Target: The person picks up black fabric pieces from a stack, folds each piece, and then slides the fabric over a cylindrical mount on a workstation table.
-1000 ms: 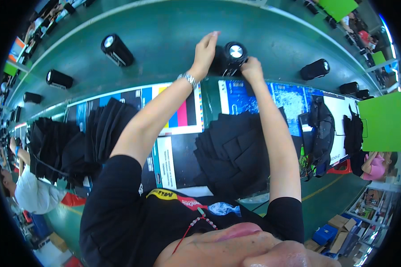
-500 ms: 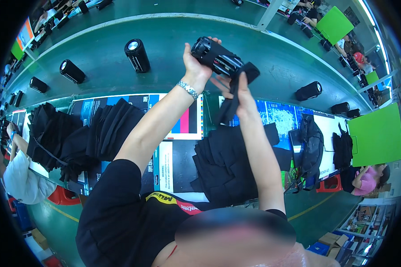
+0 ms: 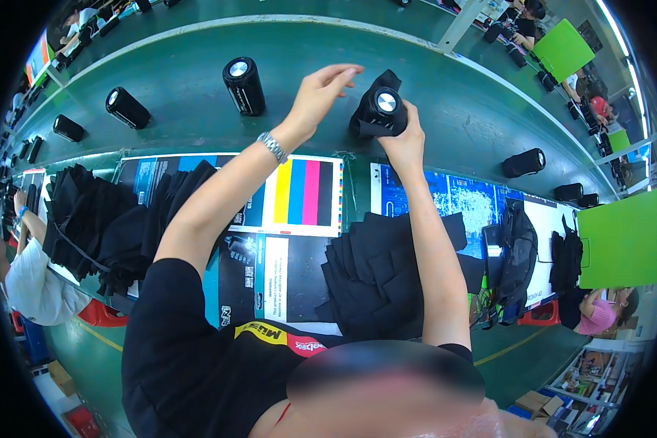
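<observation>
By the tabletop's (image 3: 456, 117) near edge, my right fingers (image 3: 412, 117) gripped a stiff-looking, black silver-ended cylinder (image 3: 384, 109), best held side-on; my left fingers (image 3: 341, 72) stretched empty.

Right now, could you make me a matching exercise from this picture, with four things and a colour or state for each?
1. Left hand
2. Right hand
3. Left wristband
4. Large board, far right

A. Bright green
B. Against the black cylinder
C. Silvery
D. Empty, fingers extended

Pairs: 1-D, 2-B, 3-C, 4-A.
</observation>
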Available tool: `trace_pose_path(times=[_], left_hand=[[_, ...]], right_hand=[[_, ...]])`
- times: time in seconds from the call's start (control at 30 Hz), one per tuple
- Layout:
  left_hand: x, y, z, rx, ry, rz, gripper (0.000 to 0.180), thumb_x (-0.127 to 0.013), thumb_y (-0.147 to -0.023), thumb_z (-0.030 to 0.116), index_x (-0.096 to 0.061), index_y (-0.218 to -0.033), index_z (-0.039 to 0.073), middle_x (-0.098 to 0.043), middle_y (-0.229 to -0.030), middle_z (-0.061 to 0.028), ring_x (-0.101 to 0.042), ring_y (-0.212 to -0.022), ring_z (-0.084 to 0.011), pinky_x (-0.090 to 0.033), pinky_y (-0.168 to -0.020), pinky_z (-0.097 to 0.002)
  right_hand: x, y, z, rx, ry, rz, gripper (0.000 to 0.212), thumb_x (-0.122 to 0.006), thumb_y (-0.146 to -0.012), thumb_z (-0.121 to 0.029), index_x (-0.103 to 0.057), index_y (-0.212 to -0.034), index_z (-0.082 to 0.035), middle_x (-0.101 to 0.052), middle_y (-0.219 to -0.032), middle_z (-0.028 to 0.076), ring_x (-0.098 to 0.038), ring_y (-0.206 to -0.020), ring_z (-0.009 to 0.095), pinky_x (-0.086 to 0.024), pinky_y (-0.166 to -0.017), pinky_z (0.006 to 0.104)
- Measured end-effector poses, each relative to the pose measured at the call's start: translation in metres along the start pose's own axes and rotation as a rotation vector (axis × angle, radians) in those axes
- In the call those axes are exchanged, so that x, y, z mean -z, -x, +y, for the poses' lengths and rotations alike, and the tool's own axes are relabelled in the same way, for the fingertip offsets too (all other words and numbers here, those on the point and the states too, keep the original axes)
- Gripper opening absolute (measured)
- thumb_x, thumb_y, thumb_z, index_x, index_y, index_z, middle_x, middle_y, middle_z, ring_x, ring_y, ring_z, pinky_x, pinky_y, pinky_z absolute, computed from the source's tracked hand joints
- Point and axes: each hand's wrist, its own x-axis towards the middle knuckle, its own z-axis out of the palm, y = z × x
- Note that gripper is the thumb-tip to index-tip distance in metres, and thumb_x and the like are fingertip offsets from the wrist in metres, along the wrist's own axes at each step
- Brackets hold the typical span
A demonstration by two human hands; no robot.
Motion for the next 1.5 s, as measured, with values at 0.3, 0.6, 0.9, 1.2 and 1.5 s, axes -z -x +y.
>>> trace_pose_path(times=[0.3,0.6,0.9,1.2,1.5], left_hand=[[-0.022,-0.084,-0.013,0.057,-0.554,-0.312,0.038,-0.066,-0.086,0.036,-0.067,-0.105,0.003,-0.063,-0.084,-0.0038,-0.051,-0.064,-0.0095,-0.043,-0.055,-0.0238],[-0.030,-0.097,-0.012,0.282,-0.510,-0.562,0.032,-0.069,-0.085,0.035,-0.070,-0.086,0.003,-0.057,-0.064,-0.0033,-0.056,-0.058,-0.0109,-0.047,-0.056,-0.0255],[-0.049,-0.080,-0.006,-0.389,-0.949,-0.328,0.027,-0.066,-0.082,0.029,-0.072,-0.087,0.003,-0.068,-0.084,-0.0125,-0.064,-0.079,-0.0296,-0.051,-0.071,-0.0379],[-0.058,-0.068,-0.002,-0.711,-0.935,-0.234,0.025,-0.066,-0.083,0.025,-0.069,-0.077,0.000,-0.062,-0.073,-0.0116,-0.060,-0.069,-0.0274,-0.048,-0.063,-0.0378],[-0.085,-0.055,0.012,-0.687,-0.734,-0.198,0.020,-0.068,-0.075,0.012,-0.060,-0.062,-0.002,-0.054,-0.065,-0.0162,-0.056,-0.065,-0.0344,-0.044,-0.059,-0.0411]], right_hand=[[0.012,0.000,0.020,0.092,-0.004,0.040,0.049,-0.058,-0.076,0.001,-0.052,-0.125,-0.003,-0.061,-0.115,0.019,-0.062,-0.105,0.032,-0.048,-0.090,0.0367],[0.071,0.006,0.054,-0.733,-0.726,-0.186,0.018,-0.058,-0.080,-0.010,-0.058,-0.095,0.001,-0.052,-0.069,0.002,-0.045,-0.054,0.009,-0.034,-0.049,0.0252],[0.030,-0.025,0.005,-0.427,-0.371,-0.171,0.055,-0.080,-0.072,-0.034,-0.064,-0.110,0.002,-0.068,-0.098,0.009,-0.062,-0.090,0.013,-0.045,-0.082,0.0255],[0.029,-0.035,0.030,-0.253,-0.103,-0.116,0.053,-0.078,-0.064,-0.052,-0.073,-0.090,-0.005,-0.071,-0.081,0.009,-0.069,-0.078,0.020,-0.051,-0.072,0.0313],[0.043,-0.033,0.049,-0.295,0.090,-0.149,0.061,-0.071,-0.064,-0.067,-0.074,-0.089,-0.011,-0.071,-0.079,0.008,-0.069,-0.080,0.023,-0.052,-0.073,0.0351]])
